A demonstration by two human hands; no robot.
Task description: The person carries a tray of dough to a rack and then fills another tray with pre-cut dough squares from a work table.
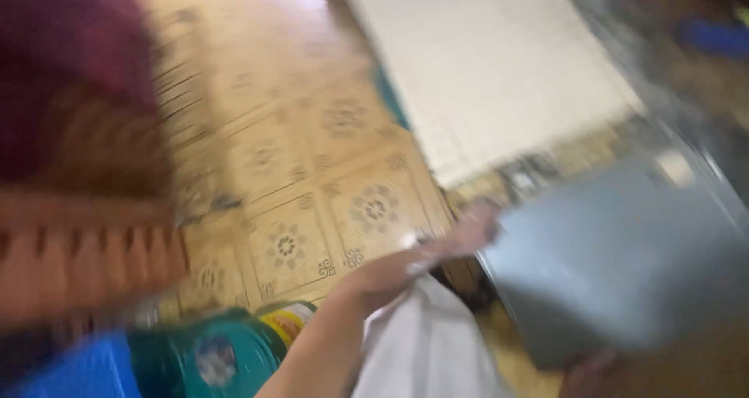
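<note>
The picture is heavily motion-blurred. My left hand (421,261) reaches in from the bottom middle, its fingertips at the near edge of a grey box-like container (624,257) on the right. A white cloth (425,343) hangs straight down from under this hand and seems pinched by it. Only a small part of my right hand (585,376) shows at the bottom edge, under the grey container; its grip is hidden.
Patterned tan floor tiles (312,179) fill the middle. A large white slab (484,62) lies at the upper right. A teal bottle with a yellow label (234,351) and something blue (70,367) lie at the bottom left. Dark red and orange blurred shapes (70,133) fill the left.
</note>
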